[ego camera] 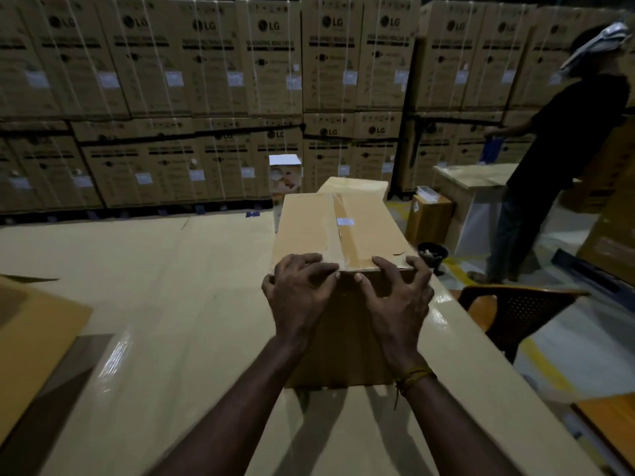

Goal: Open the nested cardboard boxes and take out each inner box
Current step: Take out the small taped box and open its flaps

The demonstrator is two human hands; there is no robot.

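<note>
We see one taped cardboard box (340,231) on the bench (171,304), our two hands, left (299,297) and right (395,300), curled over its near top edge, a second box (354,185) behind it.

The picture is dim and a bit blurry, with shiny glare on the worktop (113,352) and bent-looking edges.

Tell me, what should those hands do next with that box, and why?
Probably peel the tape back along the top seam. The box looks sealed, its flaps flat under one strip, and both the left hand and right hand have their fingers curled over the near top edge where the strip ends, so lifting that end seems the natural start.
</note>
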